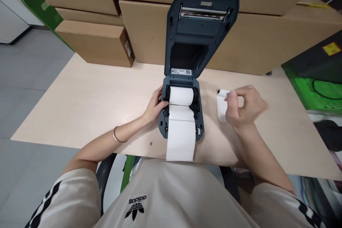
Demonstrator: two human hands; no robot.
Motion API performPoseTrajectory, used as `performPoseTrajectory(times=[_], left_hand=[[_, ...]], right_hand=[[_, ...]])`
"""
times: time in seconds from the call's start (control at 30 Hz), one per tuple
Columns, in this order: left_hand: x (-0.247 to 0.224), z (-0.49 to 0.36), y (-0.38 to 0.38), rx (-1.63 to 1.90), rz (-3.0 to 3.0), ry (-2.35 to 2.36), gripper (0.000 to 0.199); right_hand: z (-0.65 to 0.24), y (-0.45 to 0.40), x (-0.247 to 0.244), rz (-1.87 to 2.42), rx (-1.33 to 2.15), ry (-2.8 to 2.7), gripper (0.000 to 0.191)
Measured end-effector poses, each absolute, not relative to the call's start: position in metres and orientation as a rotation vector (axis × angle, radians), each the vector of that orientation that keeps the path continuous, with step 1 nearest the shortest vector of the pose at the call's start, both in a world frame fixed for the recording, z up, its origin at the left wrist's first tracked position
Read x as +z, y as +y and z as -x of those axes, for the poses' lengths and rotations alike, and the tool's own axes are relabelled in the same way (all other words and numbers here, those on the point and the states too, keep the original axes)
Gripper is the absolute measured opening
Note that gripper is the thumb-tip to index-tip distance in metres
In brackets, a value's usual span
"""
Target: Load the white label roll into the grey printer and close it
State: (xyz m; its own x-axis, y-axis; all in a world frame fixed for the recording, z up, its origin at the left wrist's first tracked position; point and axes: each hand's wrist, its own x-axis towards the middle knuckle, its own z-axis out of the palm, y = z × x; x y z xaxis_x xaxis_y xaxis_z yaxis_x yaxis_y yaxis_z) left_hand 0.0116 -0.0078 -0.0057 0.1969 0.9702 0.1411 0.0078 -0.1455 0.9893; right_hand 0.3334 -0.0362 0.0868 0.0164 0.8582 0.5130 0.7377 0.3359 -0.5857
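Observation:
A dark blue-grey label printer (181, 82) stands on the table with its lid (201, 35) raised. Inside sits a white label roll (181, 96), and its label strip (181, 139) runs out over the front, past the table edge. My left hand (155, 106) grips the printer's left side, thumb on the upper rim and fingers along the outer wall. To the right, a small label roll (221, 103) lies with a short strip unrolled. My right hand (244, 105), slightly blurred, is curled closed over its right part; what the fingers hold is hidden.
Large cardboard boxes (144, 35) line the back of the table (112, 96). A flatter carton (93, 41) stands at the back left. Green material (317, 89) and a black cable (324, 94) are at the right. A tiny dark mark (151, 143) shows near the front edge.

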Motion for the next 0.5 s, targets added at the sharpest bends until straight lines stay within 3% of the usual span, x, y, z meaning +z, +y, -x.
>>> performPoseTrajectory(times=[0.1, 0.27, 0.5], left_hand=[[-0.007, -0.012, -0.006, 1.161, -1.398, 1.004, 0.083], [-0.008, -0.011, -0.006, 1.164, -1.395, 0.998, 0.080], [-0.007, -0.011, -0.006, 1.150, -1.384, 1.008, 0.080]], right_hand=[[-0.337, 0.013, 0.080, 1.327, 0.199, -1.503, 0.027], [-0.344, 0.088, 0.101, 1.174, 0.453, -1.547, 0.067], [-0.296, 0.115, 0.160, 1.173, 0.729, -1.660, 0.083]])
